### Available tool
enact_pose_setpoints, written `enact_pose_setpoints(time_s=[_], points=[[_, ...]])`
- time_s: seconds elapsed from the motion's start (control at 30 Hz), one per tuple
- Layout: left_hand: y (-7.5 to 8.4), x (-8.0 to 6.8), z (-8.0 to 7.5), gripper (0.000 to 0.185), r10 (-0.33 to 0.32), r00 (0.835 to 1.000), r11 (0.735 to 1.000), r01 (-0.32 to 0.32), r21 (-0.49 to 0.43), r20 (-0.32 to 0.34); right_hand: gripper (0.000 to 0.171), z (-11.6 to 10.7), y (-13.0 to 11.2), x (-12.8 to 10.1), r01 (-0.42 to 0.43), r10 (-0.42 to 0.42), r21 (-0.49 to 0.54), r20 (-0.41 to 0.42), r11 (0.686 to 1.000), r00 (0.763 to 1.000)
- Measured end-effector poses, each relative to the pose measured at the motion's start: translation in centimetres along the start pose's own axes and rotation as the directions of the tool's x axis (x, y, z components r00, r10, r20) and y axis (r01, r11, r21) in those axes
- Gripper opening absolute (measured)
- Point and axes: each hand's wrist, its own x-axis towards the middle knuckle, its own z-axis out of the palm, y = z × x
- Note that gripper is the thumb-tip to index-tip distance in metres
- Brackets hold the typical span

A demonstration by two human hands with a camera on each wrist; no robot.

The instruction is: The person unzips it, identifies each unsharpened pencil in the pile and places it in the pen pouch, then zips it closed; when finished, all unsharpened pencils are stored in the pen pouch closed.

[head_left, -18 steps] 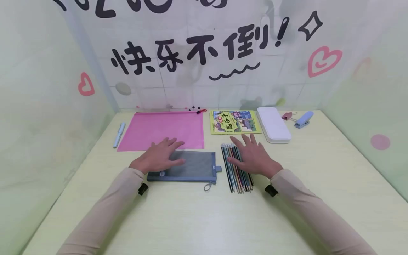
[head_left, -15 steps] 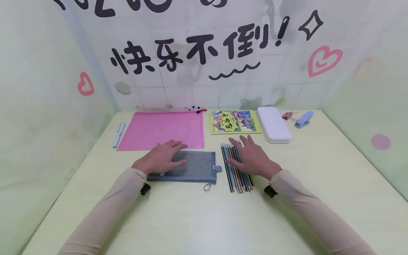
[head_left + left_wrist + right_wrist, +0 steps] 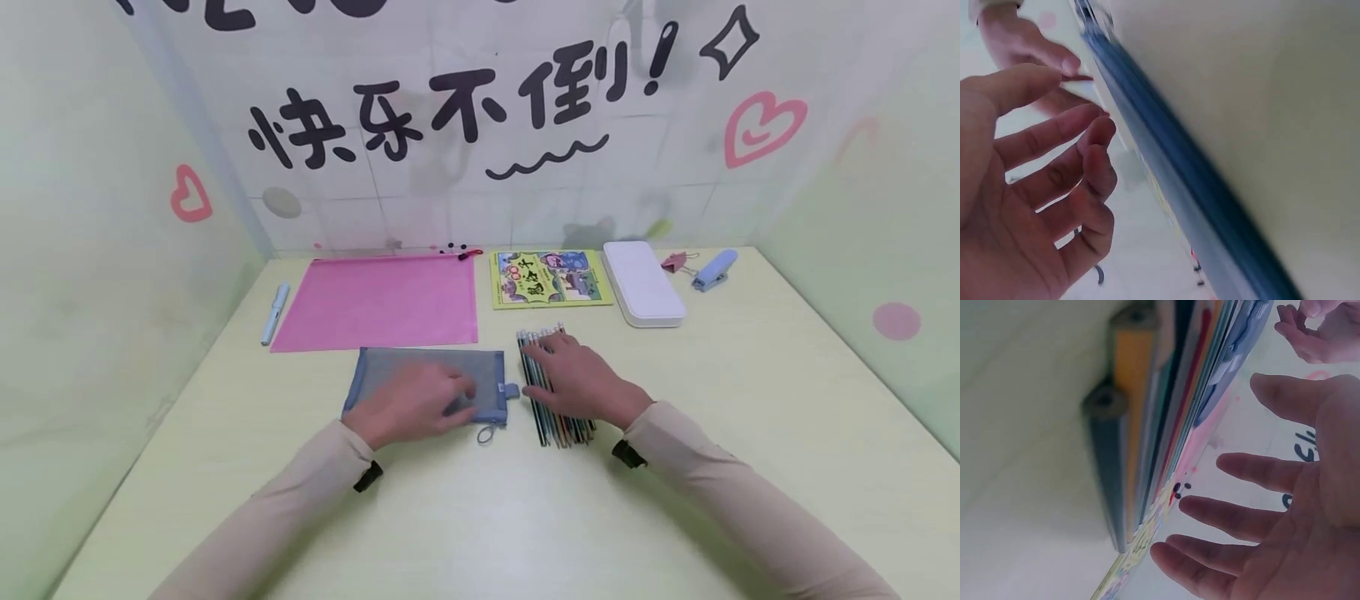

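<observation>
Head view, pencils (image 3: 558, 428) beside pouch (image 3: 487, 379) (narrow gap)

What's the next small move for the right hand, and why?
Probably lower the right hand and curl its fingers round the pencils: the right wrist view shows it apart from them, fingers spread and holding nothing, while the left hand is over the mesh pouch.

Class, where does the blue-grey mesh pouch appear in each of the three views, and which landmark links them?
Head: the mesh pouch lies below and left of centre, partly covered by the left hand.
Left wrist: the mesh pouch is a blurred blue diagonal band, upper left to bottom.
Right wrist: top, right of centre, just right of the pencils.
Shared landmark: the left hand.
</observation>
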Motion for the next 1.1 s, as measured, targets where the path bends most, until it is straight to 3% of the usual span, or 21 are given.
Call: enact_pose_setpoints(time_s=[0.23,0.53,0.67,0.87,1.1], points=[[2.4,-0.1,0.8,0.025,-0.001,1.000,0.996,0.004,-0.094,0.028,0.054,0.2,-1.8,0.0,0.082,-0.081,-0.028,0.016,0.996,0.997],[3.9,0.5,1.3,0.048,-0.055,0.998,0.998,0.055,0.019,0.005,0.051,0.3,-3.1,0.2,0.171,-0.172,-0.029,-0.016,0.985,0.985],[4.2,0.6,1.3,0.044,-0.049,0.998,0.997,0.051,0.056,-0.034,0.044,0.2,-3.5,0.3,0.210,-0.210,-0.008,-0.032,0.978,0.977],[3.4,0.1,0.3,0.022,-0.104,0.991,0.986,0.092,-0.136,-0.086,0.033,0.1,-3.6,0.6,0.255,-0.253,0.049,-0.039,0.966,0.967],[2.6,0.0,-1.9,0.012,-0.192,0.957,0.949,0.124,-0.290,-0.219,0.027,-0.7,-3.8,0.9,0.280,-0.265,0.102,-0.143,0.955,0.954]])
